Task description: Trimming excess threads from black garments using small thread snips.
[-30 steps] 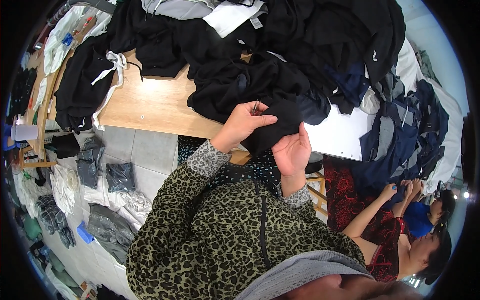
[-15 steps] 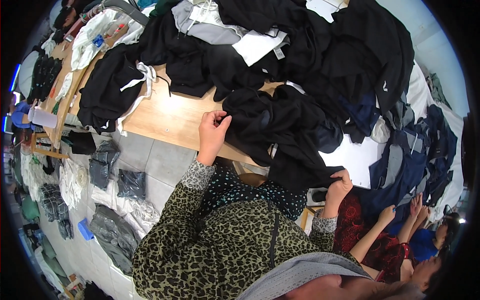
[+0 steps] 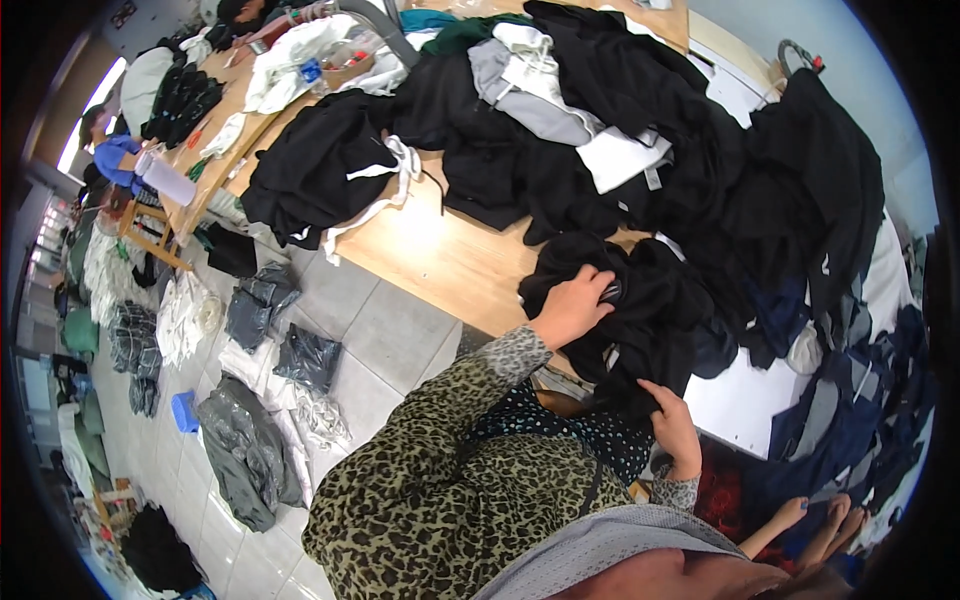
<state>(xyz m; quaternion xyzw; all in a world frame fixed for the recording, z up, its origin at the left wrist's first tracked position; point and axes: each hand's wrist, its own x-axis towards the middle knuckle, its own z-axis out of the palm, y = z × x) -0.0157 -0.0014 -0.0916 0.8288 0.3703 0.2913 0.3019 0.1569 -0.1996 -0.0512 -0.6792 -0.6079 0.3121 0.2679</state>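
A black garment [image 3: 655, 310] lies bunched over the near edge of the wooden table [image 3: 460, 262], part of it hanging down toward my lap. My left hand [image 3: 575, 308] is on its upper left part, with the fingers closed on the cloth. Lower down and to the right, my right hand [image 3: 676, 428] pinches the hanging edge of the same garment between thumb and fingers. The cloth hides some of the fingertips. A small pale tag [image 3: 612, 356] shows in the folds between my hands.
Black garments [image 3: 600, 120] are heaped behind, with a black piece with white ties [image 3: 320, 165] at left. A white board [image 3: 735, 405] and navy garments [image 3: 850, 390] lie at right, near other people's hands [image 3: 790, 512]. Plastic-wrapped bundles [image 3: 250, 450] lie on the tiled floor.
My left hand has moved from the garment's left edge onto its upper part and closed on the cloth. My right hand has come closer to the left. The whole view has turned.
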